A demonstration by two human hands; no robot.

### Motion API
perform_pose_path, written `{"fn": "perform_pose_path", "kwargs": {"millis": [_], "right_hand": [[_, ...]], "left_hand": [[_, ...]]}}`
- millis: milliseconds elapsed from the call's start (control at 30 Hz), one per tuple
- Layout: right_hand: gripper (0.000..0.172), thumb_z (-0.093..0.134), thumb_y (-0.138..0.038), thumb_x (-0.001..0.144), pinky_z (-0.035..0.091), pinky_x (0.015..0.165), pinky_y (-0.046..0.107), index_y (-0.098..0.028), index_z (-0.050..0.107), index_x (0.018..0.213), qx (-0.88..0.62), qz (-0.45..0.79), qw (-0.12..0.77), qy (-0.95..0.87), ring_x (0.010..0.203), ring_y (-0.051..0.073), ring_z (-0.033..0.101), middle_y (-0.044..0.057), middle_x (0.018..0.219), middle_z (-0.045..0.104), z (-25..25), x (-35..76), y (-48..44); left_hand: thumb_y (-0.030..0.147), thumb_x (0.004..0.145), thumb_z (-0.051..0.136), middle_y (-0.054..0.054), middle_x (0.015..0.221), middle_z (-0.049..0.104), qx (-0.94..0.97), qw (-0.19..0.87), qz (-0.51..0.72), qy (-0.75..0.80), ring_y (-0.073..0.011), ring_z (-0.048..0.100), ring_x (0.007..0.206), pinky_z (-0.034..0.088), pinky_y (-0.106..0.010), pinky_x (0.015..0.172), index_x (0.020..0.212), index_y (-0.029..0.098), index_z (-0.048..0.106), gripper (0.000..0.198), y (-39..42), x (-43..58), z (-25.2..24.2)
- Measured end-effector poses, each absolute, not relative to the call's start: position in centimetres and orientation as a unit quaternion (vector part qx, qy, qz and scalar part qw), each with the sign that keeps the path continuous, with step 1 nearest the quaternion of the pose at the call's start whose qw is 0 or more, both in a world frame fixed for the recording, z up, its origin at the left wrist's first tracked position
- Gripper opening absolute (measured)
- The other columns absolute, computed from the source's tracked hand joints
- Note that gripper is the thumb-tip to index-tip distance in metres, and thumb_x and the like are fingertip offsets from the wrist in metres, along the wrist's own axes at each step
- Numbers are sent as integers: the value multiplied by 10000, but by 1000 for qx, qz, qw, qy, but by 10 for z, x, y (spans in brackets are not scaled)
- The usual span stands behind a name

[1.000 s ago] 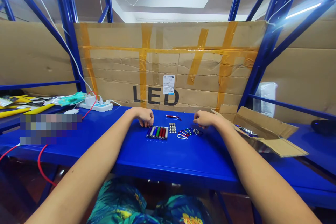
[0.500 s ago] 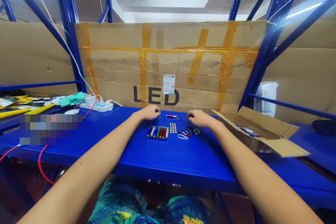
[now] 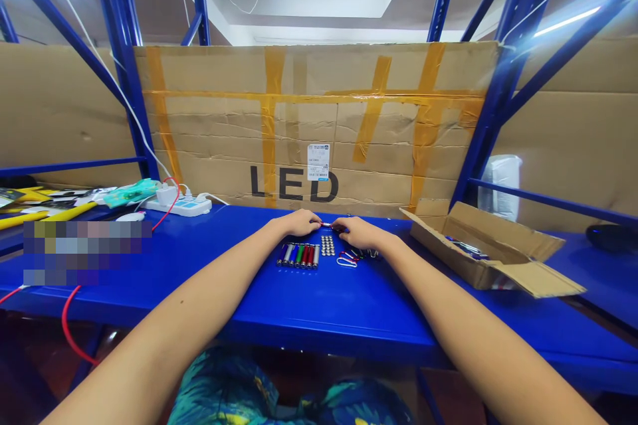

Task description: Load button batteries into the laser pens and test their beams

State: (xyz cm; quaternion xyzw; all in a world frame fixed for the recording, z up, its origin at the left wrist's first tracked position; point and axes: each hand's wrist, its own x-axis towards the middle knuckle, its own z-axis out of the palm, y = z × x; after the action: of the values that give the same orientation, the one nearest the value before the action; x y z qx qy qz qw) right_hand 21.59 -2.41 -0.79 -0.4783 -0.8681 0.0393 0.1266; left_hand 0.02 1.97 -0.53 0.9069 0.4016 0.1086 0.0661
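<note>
A small red keychain flashlight [image 3: 326,225] lies crosswise near the back of the blue table [image 3: 319,299]. My left hand [image 3: 302,222] pinches its left end, and at the right end the fingers of my right hand [image 3: 355,232] are closed around it. The flashlight's carabiner is hidden by the right hand. Just nearer to me stands a row of coloured flashlight tubes [image 3: 298,255], in blue, silver, green and red. Beside them sit several small silver button cells [image 3: 327,246] in a grid. Metal carabiners [image 3: 347,261] lie under and in front of my right hand, partly covered.
At the right is an open cardboard box [image 3: 463,252] with shiny items inside. A white power strip [image 3: 187,206] with cables stands at the back left, near yellow-and-black packages [image 3: 54,202]. A cardboard panel [image 3: 224,133] closes off the back between blue rack posts.
Both hands have come inward from either side and closed on the ends of the red flashlight. The view has shifted slightly.
</note>
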Motion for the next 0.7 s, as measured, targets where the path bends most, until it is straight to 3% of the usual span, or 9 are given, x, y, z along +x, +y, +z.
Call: {"fn": "perform_pose_path", "kwargs": {"millis": [100,233,433,600,700], "right_hand": [[376,514,-44,801,451,879,282,-152,651,1134,-470,34,148,-869,1025,216,631,112,1154,686,-9,215,-22],[284,519,-34,789,444,810,266,-148,682,990,-469,13,168,-867,909,192,634,96,1011,714,-13,212,-18],[130,607,-78,753,437,746,281,-127,632,871,-497,7,294,-817,800,174,596,84,866,677,-13,207,-13],[343,680,-151,716,476,697,272,-121,567,1038,-508,158,471,-704,732,139,596,35,851,639,-4,212,-15],[258,635,-161,742,475,720,284,-121,620,996,-465,251,419,-739,693,129,585,9,784,635,4,215,-19]], "left_hand": [[262,811,570,-69,996,723,894,64,158,414,-209,632,942,449,-286,833,947,180,708,210,21,2,-8],[195,729,647,-43,777,684,881,64,204,422,-181,605,758,448,-277,710,772,153,657,61,24,9,-13],[130,810,552,-46,884,669,870,58,291,394,-150,588,815,442,-262,737,900,147,606,106,15,17,5],[104,842,511,-56,903,668,900,63,318,292,-155,594,839,445,-284,767,992,146,578,170,1,21,26],[78,851,457,-84,975,657,918,21,289,272,-178,583,902,446,-313,808,1028,145,565,218,0,19,27]]}}
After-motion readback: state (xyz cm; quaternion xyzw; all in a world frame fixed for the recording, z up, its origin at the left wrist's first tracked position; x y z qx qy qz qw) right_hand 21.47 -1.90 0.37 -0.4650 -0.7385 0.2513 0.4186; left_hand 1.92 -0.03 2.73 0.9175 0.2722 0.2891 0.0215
